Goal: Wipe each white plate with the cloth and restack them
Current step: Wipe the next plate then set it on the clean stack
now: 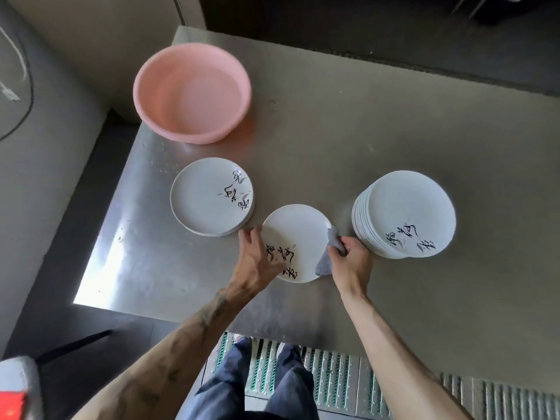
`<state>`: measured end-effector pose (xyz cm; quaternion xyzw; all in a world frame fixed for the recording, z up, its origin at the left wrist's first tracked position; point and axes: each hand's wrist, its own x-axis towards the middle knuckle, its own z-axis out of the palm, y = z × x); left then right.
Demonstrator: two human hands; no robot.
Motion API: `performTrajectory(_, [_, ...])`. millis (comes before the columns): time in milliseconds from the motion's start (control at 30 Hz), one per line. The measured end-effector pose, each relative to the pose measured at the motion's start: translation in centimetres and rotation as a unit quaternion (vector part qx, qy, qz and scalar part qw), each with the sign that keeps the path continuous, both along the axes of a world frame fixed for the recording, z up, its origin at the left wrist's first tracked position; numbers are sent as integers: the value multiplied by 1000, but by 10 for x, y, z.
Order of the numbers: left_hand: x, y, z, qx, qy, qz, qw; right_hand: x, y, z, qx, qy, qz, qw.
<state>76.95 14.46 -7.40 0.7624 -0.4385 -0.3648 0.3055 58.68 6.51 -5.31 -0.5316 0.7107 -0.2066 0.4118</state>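
A white plate (pixel 298 234) with black brush writing is held over the steel table, between both hands. My left hand (pixel 257 262) grips its near left rim. My right hand (pixel 351 259) holds a grey cloth (pixel 328 256) pressed against the plate's right rim. To the right stands a tall stack of white plates (pixel 403 213), several high. A short stack of plates (pixel 210 197) lies to the left, its top plate face up with the same writing.
A pink plastic basin (pixel 192 92) stands at the back left of the steel table (pixel 333 131). The table's left edge drops off next to the short stack. Below the near edge are my legs and a metal floor grating (pixel 333 377).
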Motion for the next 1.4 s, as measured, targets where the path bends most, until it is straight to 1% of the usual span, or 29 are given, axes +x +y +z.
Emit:
performTrajectory(67, [-1, 4, -8, 17, -14, -22, 1000, -6, 4, -5, 8, -3, 4, 1000])
performTrajectory(133, [0, 7, -16, 25, -52, -53, 997, -10, 7, -8, -1, 3, 12, 1000])
performTrajectory(200, [1, 8, -22, 30, -94, -81, 992, -9, 7, -8, -37, 30, 34, 998])
performTrajectory(267, [3, 7, -26, 33, -119, -105, 987, -2, 2, -9, -88, 65, 77, 991])
performTrajectory(333, [6, 8, -29, 29, -126, -123, 984, 10, -6, -13, -120, 108, 126, 979])
performTrajectory(400, [10, 8, -32, 21, -126, -131, 983, 23, -16, -18, -131, 131, 160, 970])
performTrajectory(500, [13, 8, -35, 13, -120, -130, 984, 45, -22, -26, -125, 120, 226, 959])
performTrajectory(600, [15, 11, -40, -5, -120, -125, 985, 60, -7, -29, -139, 85, 346, 924])
performTrajectory(633, [16, 12, -42, -11, -117, -125, 985, 60, -2, -30, -146, 81, 371, 913])
performTrajectory(667, [17, 13, -43, -13, -113, -127, 985, 59, 0, -32, -150, 86, 376, 910])
performTrajectory(767, [21, 16, -48, -17, -99, -130, 986, 60, -10, -35, -146, 112, 304, 935])
performTrajectory(800, [22, 16, -50, -20, -98, -130, 986, 64, -13, -36, -147, 113, 301, 935])
performTrajectory(933, [22, 17, -55, -44, -104, -120, 986, 71, 1, -36, -159, 79, 377, 909])
performTrajectory(1033, [20, 19, -58, -45, -119, -121, 984, 59, 3, -38, -164, 84, 418, 890])
performTrajectory(1067, [20, 19, -58, -40, -121, -125, 984, 59, 0, -39, -164, 85, 413, 892])
performTrajectory(1167, [20, 17, -57, -34, -119, -124, 985, 67, -5, -40, -157, 82, 356, 918])
performTrajectory(1200, [20, 17, -56, -35, -118, -123, 985, 70, -1, -40, -158, 82, 352, 919])
performTrajectory(1333, [19, 17, -56, -33, -124, -121, 984, 65, 13, -41, -172, 79, 397, 898])
performTrajectory(1400, [18, 16, -58, -34, -137, -118, 983, 64, 4, -41, -180, 81, 400, 895])
